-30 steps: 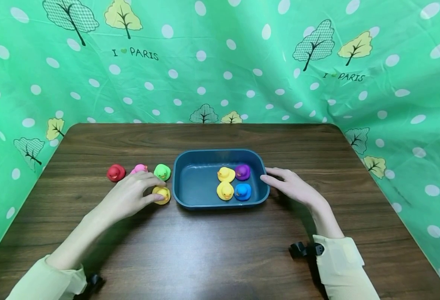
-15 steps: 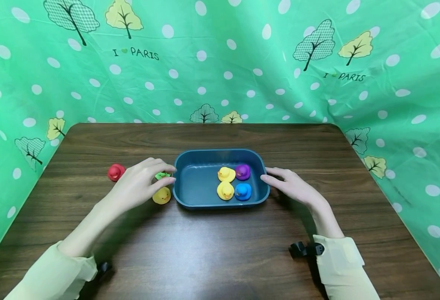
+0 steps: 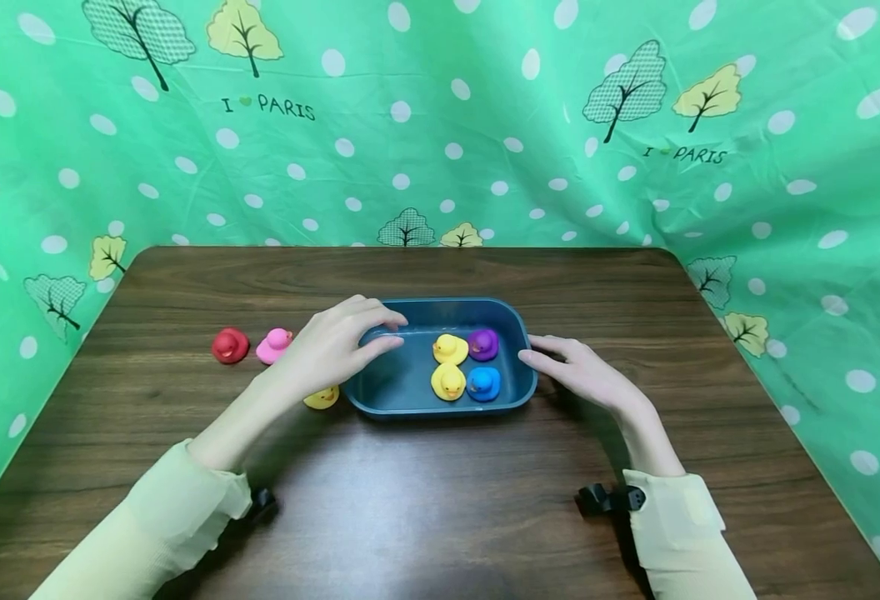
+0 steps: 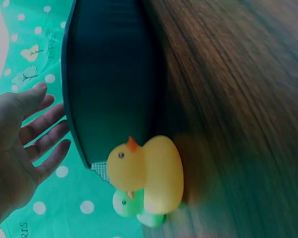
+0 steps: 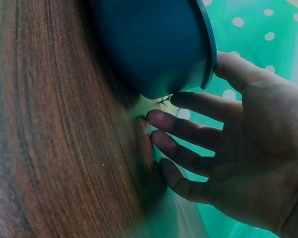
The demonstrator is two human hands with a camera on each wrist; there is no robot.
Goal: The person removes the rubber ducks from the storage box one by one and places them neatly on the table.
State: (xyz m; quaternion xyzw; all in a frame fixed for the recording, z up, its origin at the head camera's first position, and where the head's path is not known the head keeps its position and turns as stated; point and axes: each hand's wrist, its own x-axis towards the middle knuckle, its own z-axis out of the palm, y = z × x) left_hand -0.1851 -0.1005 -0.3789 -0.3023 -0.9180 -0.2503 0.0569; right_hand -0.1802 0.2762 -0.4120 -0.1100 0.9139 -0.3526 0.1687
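Observation:
My left hand (image 3: 346, 337) reaches over the left end of the blue tray (image 3: 410, 412), fingers spread and loosely bent; the left wrist view shows no thing in its palm. My right hand (image 3: 582, 371) holds the tray's right end, thumb over the rim and index finger by the outer wall. Inside the tray sit two yellow ducks (image 3: 449, 382), a purple duck (image 3: 483, 344) and a blue duck (image 3: 483, 383). Left of it, under my left hand and wrist, stands another yellow duck (image 4: 164, 173). A green duck (image 4: 124, 203) is behind that one, hidden in the head view.
A red duck (image 3: 230, 345) and a pink duck (image 3: 273, 345) stand farther left on the brown wooden table (image 3: 440, 500). A green dotted cloth (image 3: 440, 125) hangs behind and beside the table.
My left hand has moved right, from the yellow duck beside the tray to over the tray's left end. The pink duck has come back into view; the right hand has stayed put.

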